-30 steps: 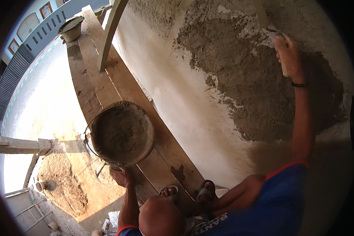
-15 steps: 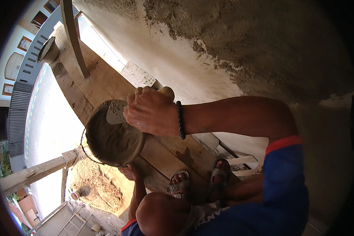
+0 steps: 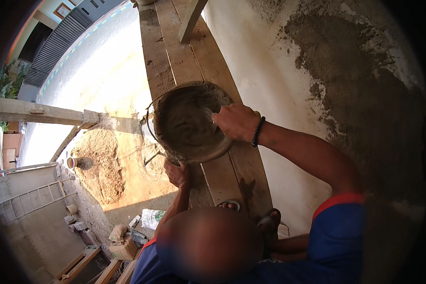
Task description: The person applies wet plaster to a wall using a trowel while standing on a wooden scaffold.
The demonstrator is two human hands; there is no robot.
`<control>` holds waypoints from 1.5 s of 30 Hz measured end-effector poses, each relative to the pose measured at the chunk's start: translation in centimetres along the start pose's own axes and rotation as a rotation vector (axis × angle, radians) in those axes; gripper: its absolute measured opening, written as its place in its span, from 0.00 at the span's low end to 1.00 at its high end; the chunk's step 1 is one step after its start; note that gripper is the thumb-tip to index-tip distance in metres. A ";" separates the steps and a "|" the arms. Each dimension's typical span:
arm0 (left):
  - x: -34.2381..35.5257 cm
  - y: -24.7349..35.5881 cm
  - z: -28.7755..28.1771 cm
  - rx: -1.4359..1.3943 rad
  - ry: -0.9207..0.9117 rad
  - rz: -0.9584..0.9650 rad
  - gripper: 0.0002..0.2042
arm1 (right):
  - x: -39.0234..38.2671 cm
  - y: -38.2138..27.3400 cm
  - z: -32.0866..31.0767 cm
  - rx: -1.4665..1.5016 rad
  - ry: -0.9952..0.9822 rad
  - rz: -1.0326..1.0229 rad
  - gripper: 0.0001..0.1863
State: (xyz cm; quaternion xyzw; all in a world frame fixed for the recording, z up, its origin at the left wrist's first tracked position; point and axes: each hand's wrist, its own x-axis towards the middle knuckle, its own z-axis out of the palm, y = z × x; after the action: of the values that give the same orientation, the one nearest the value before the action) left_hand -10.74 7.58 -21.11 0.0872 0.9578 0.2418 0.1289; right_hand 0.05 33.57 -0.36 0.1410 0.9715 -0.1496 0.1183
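Note:
A round bucket [image 3: 169,150] holding wet grey mortar [image 3: 187,125] rests tilted on the wooden planks, its wire handle [image 3: 148,118] hanging at the left side. My right hand [image 3: 236,122] is closed around a trowel [image 3: 207,115], whose blade dips into the mortar near the right rim; its handle is hidden by the fingers. Below the bucket's near edge, my left hand [image 3: 176,174] grips the lower side, with its fingertips partly hidden there. A black beaded bracelet [image 3: 258,131] circles my right wrist.
The planks [image 3: 175,47] form a raised walkway beside a partly plastered wall [image 3: 279,90]. A wooden post [image 3: 192,21] rises from them, and a beam [image 3: 42,111] crosses at left. Far below lie a sand pile [image 3: 97,165], a ladder [image 3: 33,201] and several blocks. My sandalled feet [image 3: 270,220] are on the planks.
My right hand has turned and lowered the trowel from above the bucket into the mortar. The view has swung, so the bucket and planks appear farther right. My left hand stays at the bucket.

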 end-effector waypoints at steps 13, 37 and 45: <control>-0.2 0.3 -0.7 0.031 -0.046 -0.067 0.27 | -3.6 0.7 4.3 0.217 0.058 0.082 0.24; 0.6 0.5 -1.4 0.022 -0.042 -0.056 0.29 | -11.8 12.5 -20.1 0.869 0.416 0.509 0.19; -0.2 0.3 -0.4 0.005 -0.060 -0.030 0.31 | -21.7 24.8 -28.0 0.025 0.934 0.889 0.31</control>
State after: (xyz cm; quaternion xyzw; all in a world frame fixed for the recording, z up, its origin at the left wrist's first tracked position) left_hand -10.65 7.63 -20.61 0.0802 0.9553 0.2345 0.1609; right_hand 22.70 60.22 25.16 0.5818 0.7676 -0.0206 -0.2681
